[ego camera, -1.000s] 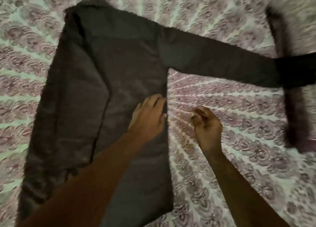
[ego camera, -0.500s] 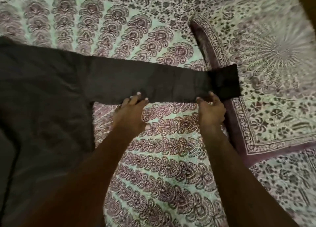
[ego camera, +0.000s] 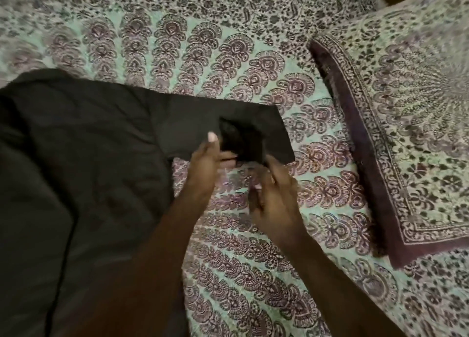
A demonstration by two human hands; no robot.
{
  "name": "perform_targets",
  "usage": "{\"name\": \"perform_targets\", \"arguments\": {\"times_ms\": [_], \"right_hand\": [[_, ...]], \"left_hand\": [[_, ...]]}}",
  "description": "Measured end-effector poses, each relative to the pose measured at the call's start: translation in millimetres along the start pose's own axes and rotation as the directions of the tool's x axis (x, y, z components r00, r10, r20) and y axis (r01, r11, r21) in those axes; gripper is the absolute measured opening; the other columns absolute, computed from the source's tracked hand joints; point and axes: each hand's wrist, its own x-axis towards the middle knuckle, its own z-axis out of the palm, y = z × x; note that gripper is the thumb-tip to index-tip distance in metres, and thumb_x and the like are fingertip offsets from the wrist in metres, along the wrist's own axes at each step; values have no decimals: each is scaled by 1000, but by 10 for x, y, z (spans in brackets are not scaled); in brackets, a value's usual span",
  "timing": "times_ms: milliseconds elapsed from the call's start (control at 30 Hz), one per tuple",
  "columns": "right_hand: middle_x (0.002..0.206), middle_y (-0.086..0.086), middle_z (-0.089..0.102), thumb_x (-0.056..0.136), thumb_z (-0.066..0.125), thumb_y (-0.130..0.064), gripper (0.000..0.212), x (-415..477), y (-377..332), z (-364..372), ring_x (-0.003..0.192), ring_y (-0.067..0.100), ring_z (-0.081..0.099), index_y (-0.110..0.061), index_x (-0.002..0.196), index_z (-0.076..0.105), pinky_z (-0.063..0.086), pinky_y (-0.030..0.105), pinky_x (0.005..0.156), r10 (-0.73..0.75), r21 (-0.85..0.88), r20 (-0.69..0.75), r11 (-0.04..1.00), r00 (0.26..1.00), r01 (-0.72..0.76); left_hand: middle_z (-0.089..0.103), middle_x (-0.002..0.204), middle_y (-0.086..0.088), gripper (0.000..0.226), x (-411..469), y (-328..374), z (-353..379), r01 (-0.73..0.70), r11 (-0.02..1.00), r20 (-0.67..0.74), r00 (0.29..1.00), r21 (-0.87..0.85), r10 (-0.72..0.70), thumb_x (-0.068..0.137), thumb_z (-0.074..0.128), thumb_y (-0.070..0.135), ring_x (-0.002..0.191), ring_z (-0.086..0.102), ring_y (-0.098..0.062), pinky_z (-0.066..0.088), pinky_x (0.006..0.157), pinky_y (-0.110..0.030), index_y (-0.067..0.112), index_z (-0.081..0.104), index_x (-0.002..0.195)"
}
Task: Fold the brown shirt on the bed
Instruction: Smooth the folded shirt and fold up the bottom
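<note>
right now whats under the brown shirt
The patterned bedsheet runs under the brown shirt; whatever else lies beneath is covered. The sleeve end is doubled back on itself, pinched by the left hand.

Left hand [ego camera: 206, 166] pinches brown shirt sleeve [ego camera: 200, 118].

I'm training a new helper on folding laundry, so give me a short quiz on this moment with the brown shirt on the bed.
1. True or false: the sleeve of the brown shirt lies stretched out flat across the pillow.
2. Which of the person's hands has its thumb on top of the sleeve? A. left B. right C. neither
3. Fill in: seen from the person, the pillow lies to the ___ of the shirt.

Key:
1. False. The sleeve is doubled over and stops short of the pillow.
2. A. The left hand pinches it.
3. right
</note>
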Motion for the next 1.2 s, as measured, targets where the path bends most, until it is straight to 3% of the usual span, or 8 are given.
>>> {"name": "perform_targets", "arguments": {"times_ms": [67,167,267,400,533,733,867,1200], "right_hand": [[151,13,43,85,58,-23,60,-83,-272,129,139,30,43,-8,143,53,44,55,104,-179,-124,105,974,978,191],[154,7,43,79,66,-18,64,-202,-642,325,144,27,39,-16,141,56,41,49,100,-285,-145,212,937,935,318],[155,5,44,77,67,-14,52,-276,-961,506,144,25,41,-25,127,62,38,46,99,-207,33,75,978,975,205],[158,13,31,79,72,-18,72,-58,-1359,769,143,38,34,-31,145,47,37,64,108,34,2,-6,999,999,-34],[156,16,32,75,76,-25,87,432,-1749,1116,138,42,33,-30,151,33,36,68,101,109,-263,31,960,994,-97],[142,20,48,81,77,-16,84,1138,-2320,1540,133,40,44,-7,153,35,27,66,109,292,-444,56,864,955,-239],[124,16,57,82,67,-10,46,1223,-2693,1710,125,40,49,-11,128,62,27,62,110,227,-478,94,864,969,-156],[109,15,63,88,49,-33,41,1250,-3476,2234,106,43,58,-10,115,70,45,51,88,46,-401,-78,913,996,-73]], "left_hand": [[76,118,-9,83,-125,91,-240,162,956,97,985,-245,-142,82,56,81,106,73,-32,59,87,-53,19,62,138],[77,116,-12,49,-223,124,-671,122,966,-2,992,-226,-126,87,81,31,104,75,-33,63,76,-52,11,66,129],[73,97,-12,27,-248,203,-1251,94,948,-93,987,-304,-128,84,72,-2,95,73,-29,63,70,-44,-1,63,110],[68,82,-8,7,-402,449,-2146,76,888,100,994,-454,-35,83,56,8,81,69,-23,62,69,-33,4,62,84],[71,118,-14,45,-476,657,-3059,75,802,94,995,-593,-24,54,76,16,107,72,-32,59,93,-49,6,71,98],[75,104,-12,23,-346,723,-4266,-11,718,-134,984,-696,-115,69,60,29,99,72,-32,48,101,-47,16,70,85],[68,90,-11,2,-88,753,-4817,37,725,-178,960,-688,-217,78,58,17,88,62,-28,44,87,-38,17,57,78],[65,127,-19,36,634,886,-5814,-261,789,-586,796,-556,-150,96,67,4,105,70,-34,64,68,-46,7,49,127]]}}
